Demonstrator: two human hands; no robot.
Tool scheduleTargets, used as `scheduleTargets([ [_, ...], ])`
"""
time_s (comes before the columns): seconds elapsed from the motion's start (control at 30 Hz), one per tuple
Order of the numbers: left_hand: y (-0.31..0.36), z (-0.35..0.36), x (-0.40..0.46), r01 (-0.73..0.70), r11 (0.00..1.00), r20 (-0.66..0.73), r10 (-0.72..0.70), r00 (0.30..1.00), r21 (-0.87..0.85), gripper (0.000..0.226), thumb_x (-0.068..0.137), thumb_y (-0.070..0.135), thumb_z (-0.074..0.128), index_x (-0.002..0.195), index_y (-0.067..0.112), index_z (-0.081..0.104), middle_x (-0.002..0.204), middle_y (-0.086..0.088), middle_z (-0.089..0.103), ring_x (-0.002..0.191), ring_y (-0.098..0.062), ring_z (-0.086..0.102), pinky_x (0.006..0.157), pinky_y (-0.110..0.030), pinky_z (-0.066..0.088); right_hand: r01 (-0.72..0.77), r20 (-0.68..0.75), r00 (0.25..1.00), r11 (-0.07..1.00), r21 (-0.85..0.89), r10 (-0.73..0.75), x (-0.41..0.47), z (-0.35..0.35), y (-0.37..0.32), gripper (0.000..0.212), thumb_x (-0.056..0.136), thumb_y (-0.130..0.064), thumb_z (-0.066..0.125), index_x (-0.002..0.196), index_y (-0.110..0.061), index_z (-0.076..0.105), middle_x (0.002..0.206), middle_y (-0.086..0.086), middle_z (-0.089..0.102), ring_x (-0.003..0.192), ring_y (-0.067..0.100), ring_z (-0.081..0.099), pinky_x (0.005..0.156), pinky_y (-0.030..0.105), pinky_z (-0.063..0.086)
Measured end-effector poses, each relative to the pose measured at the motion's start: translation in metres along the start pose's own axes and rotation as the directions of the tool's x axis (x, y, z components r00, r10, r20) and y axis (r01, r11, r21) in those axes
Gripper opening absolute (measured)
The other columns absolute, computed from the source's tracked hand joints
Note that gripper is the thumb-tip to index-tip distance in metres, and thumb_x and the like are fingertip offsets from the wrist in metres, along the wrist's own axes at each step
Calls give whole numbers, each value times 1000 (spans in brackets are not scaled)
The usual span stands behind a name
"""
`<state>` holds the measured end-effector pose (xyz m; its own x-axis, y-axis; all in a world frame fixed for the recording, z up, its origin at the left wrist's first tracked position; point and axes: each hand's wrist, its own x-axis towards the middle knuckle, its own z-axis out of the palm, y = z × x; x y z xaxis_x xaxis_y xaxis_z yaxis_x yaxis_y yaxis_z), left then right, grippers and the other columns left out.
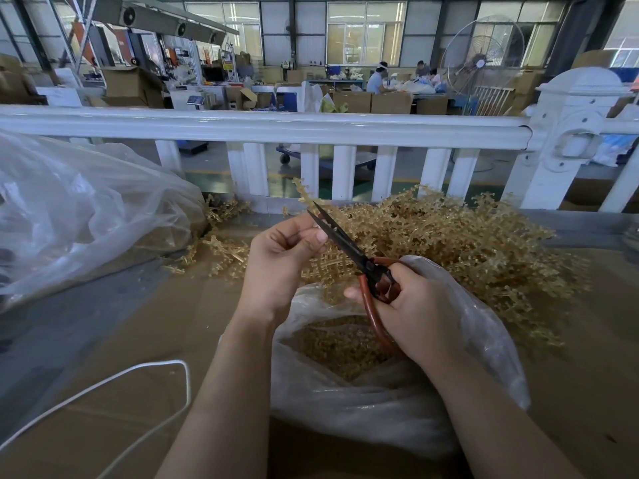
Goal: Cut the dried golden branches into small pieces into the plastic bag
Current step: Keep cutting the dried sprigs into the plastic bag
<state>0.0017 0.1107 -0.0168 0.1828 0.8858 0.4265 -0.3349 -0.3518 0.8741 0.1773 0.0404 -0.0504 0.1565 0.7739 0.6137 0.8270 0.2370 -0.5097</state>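
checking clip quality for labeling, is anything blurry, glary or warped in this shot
Head view: wide-angle warp bows the white railing; daylit windows are bright but not blown out; the left hand, right hand and scissors are fairly sharp; golden branches and plastic bag smear toward the edges.

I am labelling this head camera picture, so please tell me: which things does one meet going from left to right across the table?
Big clear plastic bag → white cord → left hand holding a golden branch → scissors → right hand → pile of golden branches.
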Motion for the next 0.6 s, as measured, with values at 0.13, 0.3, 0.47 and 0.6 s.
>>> scheduleTargets([
  [0.13, 1, 1, -1, 16, 1000, 45, -15, 999, -14, 18, 83, 6, 68, 99, 2, 72, 77, 4, 72, 68, -4, 61, 68, -17, 50, 0, -2, 1000, 1000, -25, 0, 0, -1, -2, 58, 74, -79, 54, 81, -22, 64, 57, -18, 51, 54, -4, 52, 49, 12, 38],
  [0.3, 1, 1, -1, 41, 999, 63, -39, 997, -24, 20, 76, 15, 74, 95, 13, 77, 89, -2, 76, 78, -8, 66, 73, -19, 52, -11, 9, 1000, 1000, -29, 11, 1, -3, -5, 60, 73, -80, 50, 86, -23, 64, 62, -20, 51, 57, -4, 52, 51, 12, 36],
  [0.47, 1, 1, -2, 43, 998, 32, -42, 999, -51, 24, 76, 12, 74, 99, 14, 79, 97, -5, 77, 87, -11, 69, 77, -21, 52, -16, 18, 1000, 999, -33, 16, 1, -4, -6, 54, 74, -79, 52, 84, -27, 60, 60, -22, 48, 57, -7, 50, 50, 10, 32],
  [0.6, 1, 2, -2, 82, 994, 23, -80, 997, -79, 25, 75, 10, 74, 99, 12, 78, 98, -7, 77, 89, -14, 69, 76, -22, 52, -10, 16, 1000, 999, -51, 10, 1, -4, -6, 52, 74, -78, 54, 80, -26, 59, 57, -21, 47, 53, -6, 49, 47, 11, 31],
])
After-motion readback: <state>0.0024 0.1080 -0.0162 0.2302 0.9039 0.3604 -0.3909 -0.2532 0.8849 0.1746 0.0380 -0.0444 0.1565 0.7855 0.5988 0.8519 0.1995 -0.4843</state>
